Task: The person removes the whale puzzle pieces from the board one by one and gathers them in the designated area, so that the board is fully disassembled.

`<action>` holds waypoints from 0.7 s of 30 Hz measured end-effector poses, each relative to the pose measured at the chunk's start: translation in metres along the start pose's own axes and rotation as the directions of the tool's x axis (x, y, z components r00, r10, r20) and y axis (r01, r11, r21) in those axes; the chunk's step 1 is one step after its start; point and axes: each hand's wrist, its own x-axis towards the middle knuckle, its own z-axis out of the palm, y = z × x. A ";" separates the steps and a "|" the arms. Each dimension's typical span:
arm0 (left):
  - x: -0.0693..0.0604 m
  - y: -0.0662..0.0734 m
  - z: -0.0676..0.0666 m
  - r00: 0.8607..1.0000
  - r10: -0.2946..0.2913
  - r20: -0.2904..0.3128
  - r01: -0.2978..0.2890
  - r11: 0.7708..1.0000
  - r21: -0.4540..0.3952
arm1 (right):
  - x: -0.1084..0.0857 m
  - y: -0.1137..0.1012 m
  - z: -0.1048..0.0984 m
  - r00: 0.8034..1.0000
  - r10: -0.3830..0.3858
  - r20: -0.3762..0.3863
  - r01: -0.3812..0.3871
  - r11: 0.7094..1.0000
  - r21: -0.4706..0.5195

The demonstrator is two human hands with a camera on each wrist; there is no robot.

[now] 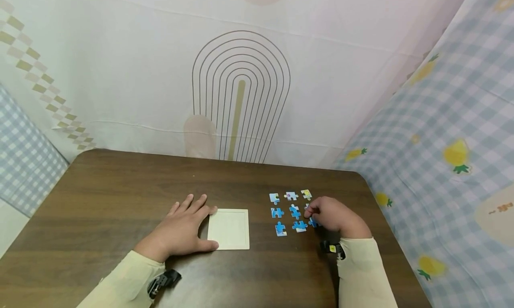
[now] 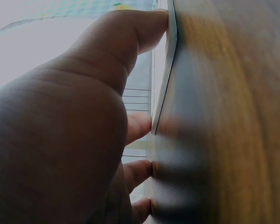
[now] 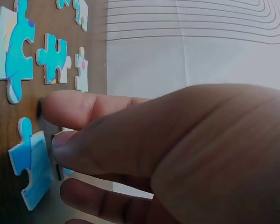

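Observation:
Spread on the table, my left hand has its thumb and index fingertip at the left corners of a square, cream puzzle tray. In the left wrist view, the thumb rests on the tray's edge, and other fingertips touch the tabletop. My right hand is bent over the right column of blue jigsaw pieces. Its thumb and index finger pinch a small puzzle piece, mostly hidden behind the thumb in the right wrist view. Closest to that hand lies a blue corner piece.
Several loose pieces lie in rough rows right of the tray, among them a yellow-patterned piece and a blue piece. The brown wooden table meets a white patterned cloth behind and a checked cloth at right.

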 end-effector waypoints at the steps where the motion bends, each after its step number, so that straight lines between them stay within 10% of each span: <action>1: 0.000 0.000 0.000 1.000 0.000 0.001 0.000 1.000 0.000 | -0.001 0.000 -0.001 1.000 -0.003 -0.003 0.003 1.000 -0.004; 11: -0.002 0.000 0.003 1.000 0.004 0.011 -0.004 1.000 0.001 | -0.016 -0.004 -0.007 0.992 -0.025 -0.122 0.023 1.000 -0.018; 21: 0.000 0.000 -0.002 1.000 0.005 -0.007 -0.005 1.000 0.004 | -0.023 -0.020 -0.020 0.938 -0.118 -0.327 0.104 0.993 -0.058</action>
